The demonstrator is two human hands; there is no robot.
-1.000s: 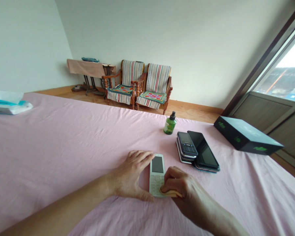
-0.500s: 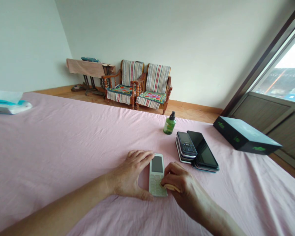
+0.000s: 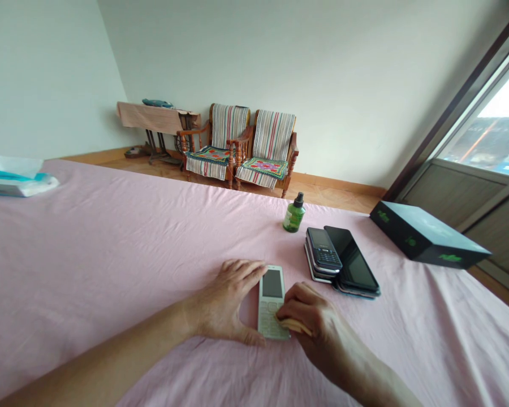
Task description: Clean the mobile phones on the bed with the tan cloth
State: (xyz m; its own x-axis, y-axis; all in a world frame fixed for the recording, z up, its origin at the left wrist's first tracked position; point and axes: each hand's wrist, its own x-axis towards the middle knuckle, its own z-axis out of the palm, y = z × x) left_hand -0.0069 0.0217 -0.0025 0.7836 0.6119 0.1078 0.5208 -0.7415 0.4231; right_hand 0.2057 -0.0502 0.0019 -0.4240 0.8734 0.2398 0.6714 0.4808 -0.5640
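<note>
A white keypad phone (image 3: 272,284) lies face up on the pink bedsheet in front of me. My left hand (image 3: 229,299) braces it from the left, forefinger at the top left corner and thumb by the bottom left one, the palm arched away from its side. Pinched in my right hand (image 3: 309,311) is a folded yellowish cloth (image 3: 296,325), pressed on the lower right keys. The right fingers hide part of the keypad. Beyond that hand sits a stack of phones with a dark keypad phone (image 3: 323,251) on top, touching a pile topped by a black smartphone (image 3: 352,260).
A green spray bottle (image 3: 294,213) stands upright behind the stacked phones. To the right rests a black box (image 3: 426,234) with green lettering. A tissue pack (image 3: 19,182) lies at the far left. Past the bed edge are two wooden armchairs (image 3: 265,144) and a cloth-covered table (image 3: 150,117).
My right hand has shifted very slightly with the cloth on the keys. The left hand and the white phone keep their places; the whole view has drifted a little.
</note>
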